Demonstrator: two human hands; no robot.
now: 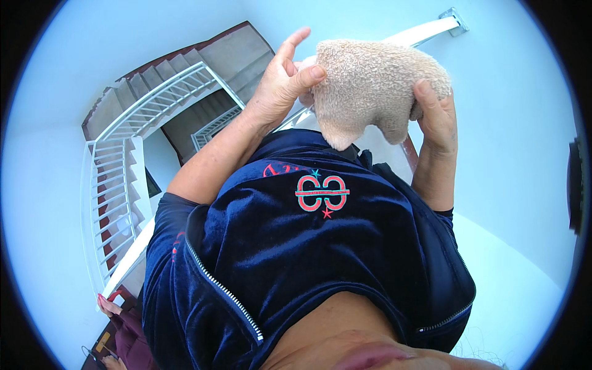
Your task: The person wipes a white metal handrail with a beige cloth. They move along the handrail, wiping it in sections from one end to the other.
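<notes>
A beige fluffy cloth [370, 80] is stretched between my two hands at the top of the view, with rounded lobes hanging from its lower edge. My left hand [277, 86] grips its left edge, thumb in front and index finger pointing up and away. Something pale shows behind that thumb, too hidden to name. On the other side, my right hand [439, 117] is closed round the cloth's right end, its thumb on the front and the other fingers mostly hidden behind. The cloth covers part of a white handrail [425, 32].
A staircase [172, 66] with white metal railings [163, 95] goes down at the left. At the lower left, another person's hand [110, 305] is at the rail, with a purple sleeve [132, 336] below. Pale blue walls surround the stairwell. A dark object [575, 185] is at the right rim.
</notes>
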